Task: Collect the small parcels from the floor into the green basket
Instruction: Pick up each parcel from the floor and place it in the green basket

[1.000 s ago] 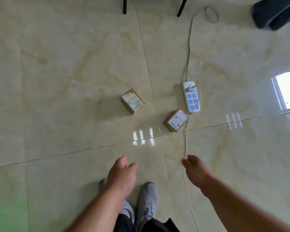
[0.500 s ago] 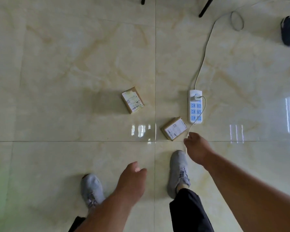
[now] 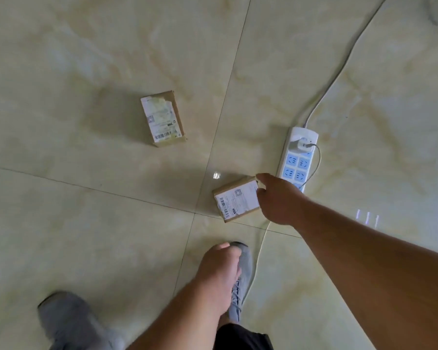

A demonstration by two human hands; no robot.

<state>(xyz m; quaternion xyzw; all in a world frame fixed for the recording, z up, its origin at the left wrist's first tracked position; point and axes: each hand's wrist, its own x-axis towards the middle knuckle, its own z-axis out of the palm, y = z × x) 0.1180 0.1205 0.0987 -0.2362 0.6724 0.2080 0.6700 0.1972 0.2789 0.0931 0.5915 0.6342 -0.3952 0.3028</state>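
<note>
Two small brown cardboard parcels with white labels lie flat on the tiled floor. The near parcel point(image 3: 237, 202) rests just right of a tile joint. My right hand point(image 3: 280, 199) reaches down to its right end, thumb at the far corner and fingers spread over the label's edge, touching it. The far parcel point(image 3: 162, 118) lies alone up and to the left, with neither hand near it. My left hand point(image 3: 219, 270) hangs low over my right shoe, fingers curled in, holding nothing. The green basket is out of view.
A white power strip point(image 3: 297, 159) with blue sockets and a plugged-in adapter lies right beside the near parcel, partly behind my right hand. Its cable point(image 3: 339, 69) runs to the upper right. A thin white cord point(image 3: 261, 243) trails toward my grey shoes point(image 3: 239, 281).
I have stepped forward and bent lower, so the parcels look bigger. My right hand went from just short of the near parcel to touching its right end. My left hand stayed curled.
</note>
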